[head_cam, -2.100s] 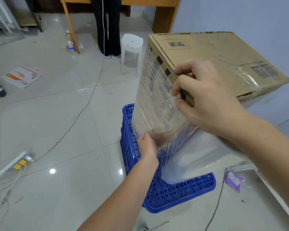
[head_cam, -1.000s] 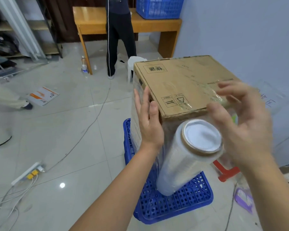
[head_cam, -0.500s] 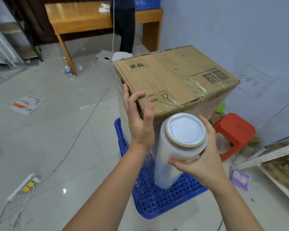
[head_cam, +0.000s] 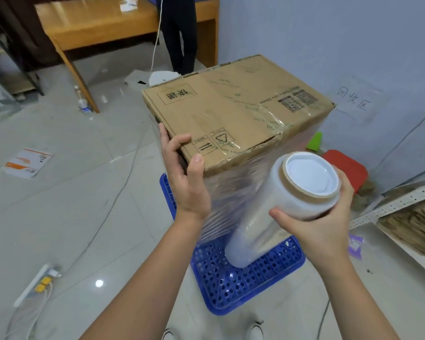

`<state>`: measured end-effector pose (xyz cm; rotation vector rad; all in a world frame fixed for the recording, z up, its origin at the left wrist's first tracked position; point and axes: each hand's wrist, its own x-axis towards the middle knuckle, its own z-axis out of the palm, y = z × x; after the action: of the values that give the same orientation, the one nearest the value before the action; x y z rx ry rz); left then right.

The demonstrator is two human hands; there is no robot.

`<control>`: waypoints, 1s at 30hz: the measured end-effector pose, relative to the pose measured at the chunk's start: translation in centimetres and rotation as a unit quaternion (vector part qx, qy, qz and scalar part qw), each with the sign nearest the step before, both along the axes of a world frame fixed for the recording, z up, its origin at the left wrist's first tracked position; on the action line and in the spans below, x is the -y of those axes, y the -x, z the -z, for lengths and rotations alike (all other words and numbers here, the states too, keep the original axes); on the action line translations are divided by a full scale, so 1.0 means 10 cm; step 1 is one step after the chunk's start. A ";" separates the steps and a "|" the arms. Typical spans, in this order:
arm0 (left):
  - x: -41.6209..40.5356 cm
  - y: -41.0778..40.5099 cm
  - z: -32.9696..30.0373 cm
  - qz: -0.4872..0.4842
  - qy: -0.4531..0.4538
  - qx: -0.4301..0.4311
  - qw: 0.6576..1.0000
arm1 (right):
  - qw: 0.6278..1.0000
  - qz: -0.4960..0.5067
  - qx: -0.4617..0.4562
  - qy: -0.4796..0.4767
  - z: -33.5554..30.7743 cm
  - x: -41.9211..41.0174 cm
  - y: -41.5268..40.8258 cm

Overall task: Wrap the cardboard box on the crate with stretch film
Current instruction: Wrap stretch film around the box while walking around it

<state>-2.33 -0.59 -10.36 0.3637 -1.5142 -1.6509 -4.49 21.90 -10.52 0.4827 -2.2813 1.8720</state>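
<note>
the cardboard box [head_cam: 233, 114] stands on the blue crate [head_cam: 236, 285], a perforated plastic crate turned upside down on the glossy tiled floor [head_cam: 59, 217]. the box is plain brown corrugated board, rectangular, with printed handling symbols and a framed stamp on its top face; clear tape with green lettering crosses the top and wrinkles at the near right edge. transparent stretch film [head_cam: 233, 190] already covers the near side of the box, showing fine horizontal creases and a slight sheen.

the left hand [head_cam: 185, 177] is pressed against the near left corner of the box, fingers extended and relaxed over the top edge, thumb lying on the near face. it grasps nothing.

the right hand [head_cam: 322, 222] grasps the stretch film roll [head_cam: 275, 212] near its upper end, thumb across the front and fingers wrapped round the back. the roll is a thick cylinder of milky clear film on a brown cardboard core, closed by a white plastic end cap; it is tilted, lower end over the crate, just to the right of the left hand. film runs taut from the roll to the box face between the two hands.

beyond the right hand sits a red plastic stool [head_cam: 346, 168] against the pale wall. left of the left hand a white power strip [head_cam: 38, 283] with yellow plugs lies on the floor, and farther off a wooden table [head_cam: 103, 23].
</note>
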 end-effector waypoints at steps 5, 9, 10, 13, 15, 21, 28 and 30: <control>-0.05 0.03 -0.02 -0.015 0.005 -0.010 1.000 | 0.999 -0.037 0.000 0.007 0.00 -0.10 0.23; -0.03 0.06 0.01 -0.030 0.008 -0.027 0.999 | 0.995 -0.095 -0.016 -0.006 -0.09 -0.14 0.28; -0.04 0.07 0.01 -0.034 0.007 -0.028 0.999 | 0.994 -0.110 -0.024 -0.017 -0.10 -0.15 0.30; -0.08 0.09 -0.01 -0.042 0.005 -0.028 0.999 | 0.990 -0.128 -0.041 -0.031 -0.13 -0.17 0.38; -0.10 0.10 -0.02 -0.043 0.009 -0.030 0.999 | 0.991 -0.124 -0.036 -0.024 -0.13 -0.18 0.45; -0.13 0.09 0.03 -0.057 0.022 -0.022 0.998 | 0.996 -0.089 -0.033 0.001 -0.15 -0.08 0.55; -0.11 0.08 0.07 -0.046 0.016 -0.022 0.999 | 0.987 -0.125 -0.075 -0.072 -0.15 -0.22 0.53; -0.10 0.08 0.08 -0.041 0.013 -0.030 0.999 | 0.967 -0.161 -0.138 -0.143 -0.23 -0.40 0.64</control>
<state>-3.08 0.44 -11.15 0.3555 -1.4563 -1.5646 -10.88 25.91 -8.25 1.1392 -2.3935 1.4710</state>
